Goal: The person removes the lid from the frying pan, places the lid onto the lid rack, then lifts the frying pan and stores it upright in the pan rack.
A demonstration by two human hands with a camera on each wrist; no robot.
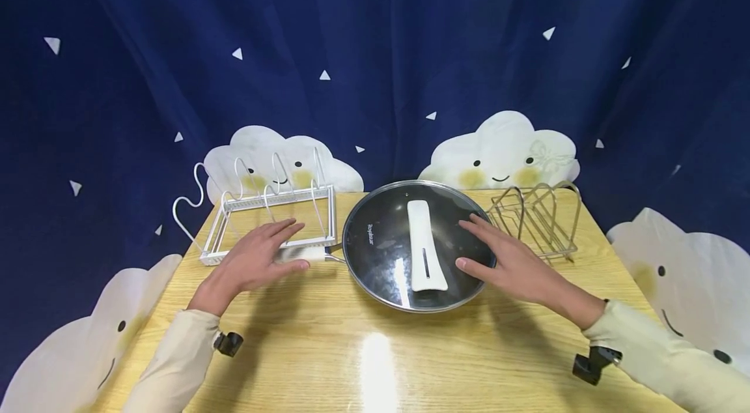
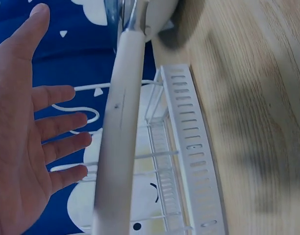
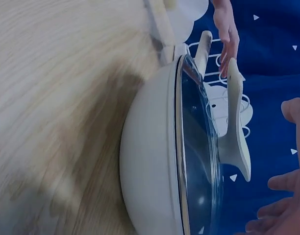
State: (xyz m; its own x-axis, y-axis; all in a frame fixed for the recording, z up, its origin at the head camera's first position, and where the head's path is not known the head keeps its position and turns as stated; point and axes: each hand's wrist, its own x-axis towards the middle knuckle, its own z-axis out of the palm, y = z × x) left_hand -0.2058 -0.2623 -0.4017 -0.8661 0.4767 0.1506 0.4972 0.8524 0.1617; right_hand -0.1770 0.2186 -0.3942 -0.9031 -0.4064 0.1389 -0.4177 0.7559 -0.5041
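A white wok point(image 3: 150, 147) stands on the wooden table, covered by a glass lid point(image 1: 381, 270) with a long white lid handle point(image 1: 423, 243). Its pan handle point(image 2: 119, 132) reaches left, in front of a white rack. Over that handle my left hand point(image 1: 258, 256) hovers, fingers extended and thumb apart, gripping nothing. The left wrist view shows a gap between palm and handle. My right hand point(image 1: 510, 260) is held above the lid's right edge, fingers spread and grasping nothing. In the right wrist view its fingers point(image 3: 282, 183) are apart from the lid handle.
The white wire rack point(image 1: 275, 195) with slotted rails stands at the table's back left. A metal wire rack point(image 1: 539, 217) is at the back right, close beside the wok. Behind the table point(image 1: 328, 348) hangs a dark blue curtain point(image 1: 351, 28) with cloud shapes.
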